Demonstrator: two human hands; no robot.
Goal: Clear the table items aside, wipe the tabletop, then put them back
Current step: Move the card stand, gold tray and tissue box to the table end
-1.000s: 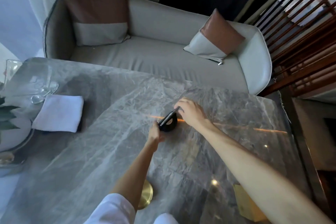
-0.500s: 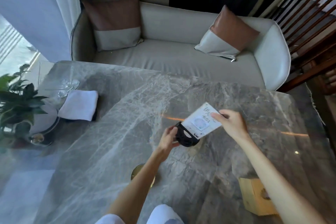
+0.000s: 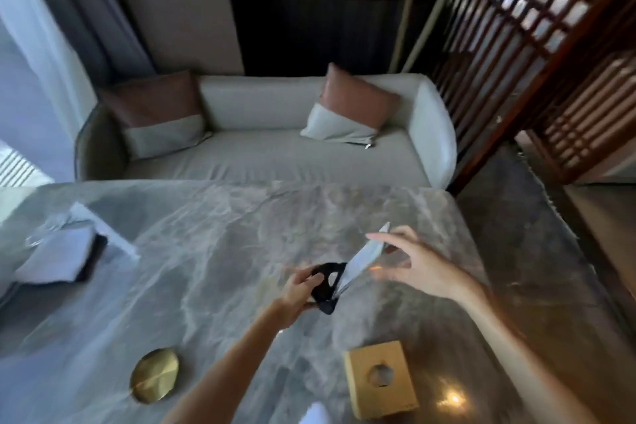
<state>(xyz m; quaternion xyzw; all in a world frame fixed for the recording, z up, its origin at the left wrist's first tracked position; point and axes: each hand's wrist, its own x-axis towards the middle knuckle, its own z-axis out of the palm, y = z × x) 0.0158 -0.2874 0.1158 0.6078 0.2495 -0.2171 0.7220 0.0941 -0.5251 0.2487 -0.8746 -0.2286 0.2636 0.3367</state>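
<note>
My left hand [image 3: 298, 293] grips a black card stand [image 3: 327, 287] just above the grey marble tabletop [image 3: 213, 272]. A white card [image 3: 364, 258] stands tilted in the stand's slot. My right hand [image 3: 413, 265] is beside the card with fingers spread, the fingertips at the card's top edge. A folded white cloth [image 3: 56, 260] lies at the table's left. A round brass coaster [image 3: 155, 374] and a yellow wooden box [image 3: 380, 379] sit near the front edge.
A pale sofa [image 3: 268, 151] with two brown-and-grey cushions runs along the table's far side. A wooden lattice screen [image 3: 537, 55] stands to the right. Glassware [image 3: 41, 234] sits by the cloth at the left.
The card went from flat and held by my right hand to tilted upright in the stand; my right fingers have spread apart. The view has swung upward and to the right.
</note>
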